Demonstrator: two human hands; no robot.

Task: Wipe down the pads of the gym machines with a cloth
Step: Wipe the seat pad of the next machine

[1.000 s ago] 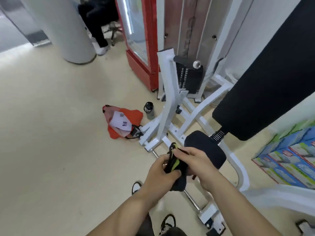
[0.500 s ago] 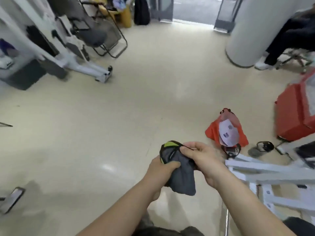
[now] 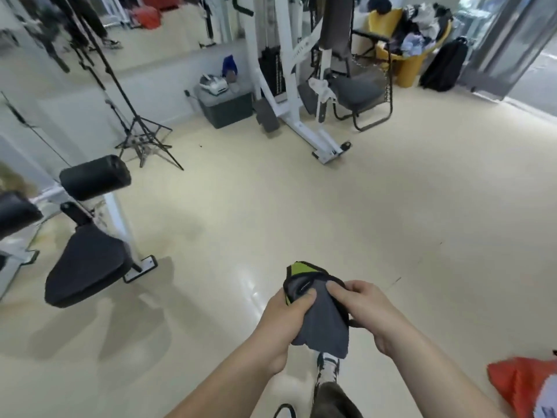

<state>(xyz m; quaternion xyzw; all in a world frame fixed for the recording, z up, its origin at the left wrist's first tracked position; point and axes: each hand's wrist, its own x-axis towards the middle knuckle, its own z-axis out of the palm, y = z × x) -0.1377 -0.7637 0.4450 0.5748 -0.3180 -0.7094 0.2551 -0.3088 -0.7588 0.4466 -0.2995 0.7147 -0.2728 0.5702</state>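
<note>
Both my hands hold a dark grey cloth (image 3: 324, 324) with a yellow-green corner, low in the middle of the view. My left hand (image 3: 284, 319) grips its left side with the thumb across the fabric. My right hand (image 3: 364, 306) pinches its upper right edge. At the left stands a white machine with a black seat pad (image 3: 86, 263) and a black roller pad (image 3: 95, 177) above it. A second white machine (image 3: 289, 86) with grey pads stands at the back centre. Both machines are well away from my hands.
A black tripod (image 3: 141, 137) stands by the back wall, next to a dark box (image 3: 226, 105). A folding chair (image 3: 358, 92), a yellow tub (image 3: 404, 55) of clothes and a black backpack (image 3: 443, 64) sit at the back right. An orange bag (image 3: 524, 384) lies at the lower right. My shoe (image 3: 327, 369) shows below the cloth.
My view has swung left across the room, away from the first machine and the orange bag. My hands keep hold of the cloth in front of me.
</note>
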